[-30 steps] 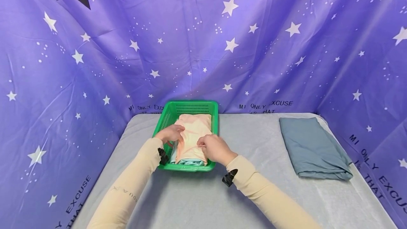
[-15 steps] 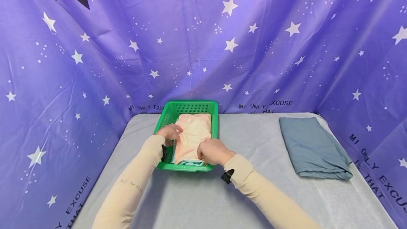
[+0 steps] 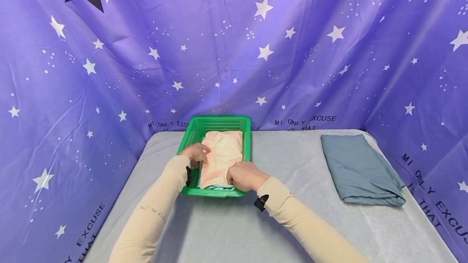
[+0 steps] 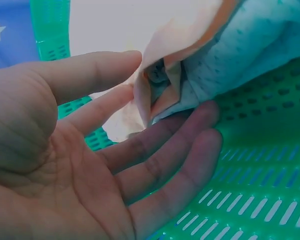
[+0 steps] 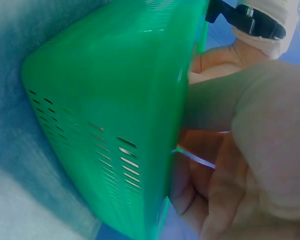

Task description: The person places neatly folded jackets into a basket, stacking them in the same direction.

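A folded peach cloth (image 3: 221,149) lies in a green plastic basket (image 3: 247,137), over a folded teal cloth (image 4: 230,60) with small dark specks. My left hand (image 3: 195,152) reaches in at the left side. In the left wrist view its fingers are loosely extended, thumb and index tips right at the peach cloth's folded edge, the others under the teal cloth. My right hand (image 3: 247,176) reaches over the front right rim, fingers curled at the peach cloth's near corner. Peach fabric shows between its thumb and fingers in the right wrist view; the basket wall hides the fingertips.
A folded blue-grey cloth (image 3: 360,169) lies at the right of the table, which has a light grey cover (image 3: 285,153). Purple curtains (image 3: 219,52) with white stars close off the back and both sides. The basket stands near the back edge.
My right hand has moved slightly down toward the basket's front right corner, its fingers more curled. My left hand has shifted a little, staying at the cloth's left edge. The peach cloth's near edge looks straighter.
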The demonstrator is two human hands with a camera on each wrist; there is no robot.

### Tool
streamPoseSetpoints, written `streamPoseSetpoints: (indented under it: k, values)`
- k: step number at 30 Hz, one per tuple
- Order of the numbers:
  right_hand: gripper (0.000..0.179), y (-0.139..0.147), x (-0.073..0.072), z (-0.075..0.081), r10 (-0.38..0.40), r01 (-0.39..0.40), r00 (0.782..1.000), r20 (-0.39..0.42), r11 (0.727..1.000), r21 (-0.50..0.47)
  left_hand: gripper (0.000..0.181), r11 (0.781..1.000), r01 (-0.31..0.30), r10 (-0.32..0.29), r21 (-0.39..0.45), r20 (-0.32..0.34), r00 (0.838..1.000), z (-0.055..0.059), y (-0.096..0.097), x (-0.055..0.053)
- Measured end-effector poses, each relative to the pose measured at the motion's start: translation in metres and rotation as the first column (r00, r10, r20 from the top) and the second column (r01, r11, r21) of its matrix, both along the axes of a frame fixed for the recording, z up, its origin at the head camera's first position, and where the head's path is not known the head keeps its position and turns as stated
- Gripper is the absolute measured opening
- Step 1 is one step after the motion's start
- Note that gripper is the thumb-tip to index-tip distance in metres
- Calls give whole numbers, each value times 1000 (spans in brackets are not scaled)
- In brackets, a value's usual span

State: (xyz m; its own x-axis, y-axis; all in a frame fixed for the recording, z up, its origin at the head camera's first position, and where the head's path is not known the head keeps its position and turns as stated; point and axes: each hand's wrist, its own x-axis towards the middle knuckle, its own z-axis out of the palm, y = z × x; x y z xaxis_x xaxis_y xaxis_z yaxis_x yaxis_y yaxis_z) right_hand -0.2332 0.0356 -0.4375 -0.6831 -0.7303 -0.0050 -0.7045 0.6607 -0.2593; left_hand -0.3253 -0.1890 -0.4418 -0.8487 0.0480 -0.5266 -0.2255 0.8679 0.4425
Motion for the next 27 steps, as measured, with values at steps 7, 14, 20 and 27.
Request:
streamPoseSetpoints:
  k: [7,14,20,27]
  values:
    - [25,23,-2,2,-5,19,999,44,948,-317,57,996,61,-68,-62,-125,990,17,7,9]
    - [22,70,0,2,-116,254,958,263,771,-584,44,988,121,-81,93,-348,934,52,16,27]
    - [20,125,2,-1,-201,392,919,340,564,-727,33,873,256,30,416,-570,821,67,55,51]
    - [24,187,12,-12,-311,456,879,362,327,-828,29,570,279,247,773,-485,839,45,114,75]
